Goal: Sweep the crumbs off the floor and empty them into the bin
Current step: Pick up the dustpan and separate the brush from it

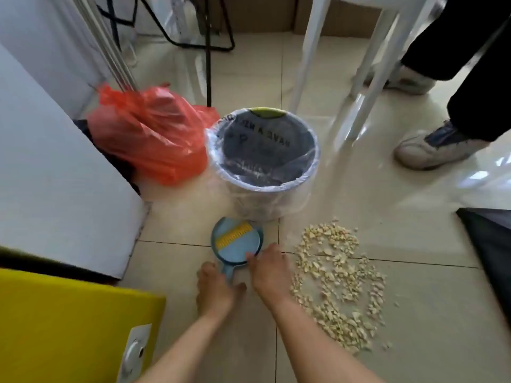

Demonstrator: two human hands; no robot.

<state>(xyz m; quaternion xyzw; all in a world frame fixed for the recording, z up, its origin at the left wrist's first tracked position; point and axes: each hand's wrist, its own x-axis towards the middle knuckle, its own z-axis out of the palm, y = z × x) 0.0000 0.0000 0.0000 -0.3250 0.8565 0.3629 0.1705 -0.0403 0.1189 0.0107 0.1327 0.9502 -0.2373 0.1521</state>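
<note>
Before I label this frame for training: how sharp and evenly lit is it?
Head view: motion blur softens everything, worst on the orange bag and stool legs; glare streaks the glossy floor at right; wide-angle bending at the edges; crumbs and dustpan are readable.

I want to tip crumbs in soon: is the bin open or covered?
Open. No lid lies across the bin; its dark inside shows through the clear liner folded over the rim.

Ahead of the left grip [215, 288] and right grip [268, 269], just past the dustpan [235, 244], the bin [262, 186] blocks the way, an orange bag [149, 139] further left. A white cabinet [55, 175] and a yellow panel [69, 327] wall off the side left of the left grip; crumbs [340, 280] cover the floor [420, 308] right of the right grip.
</note>
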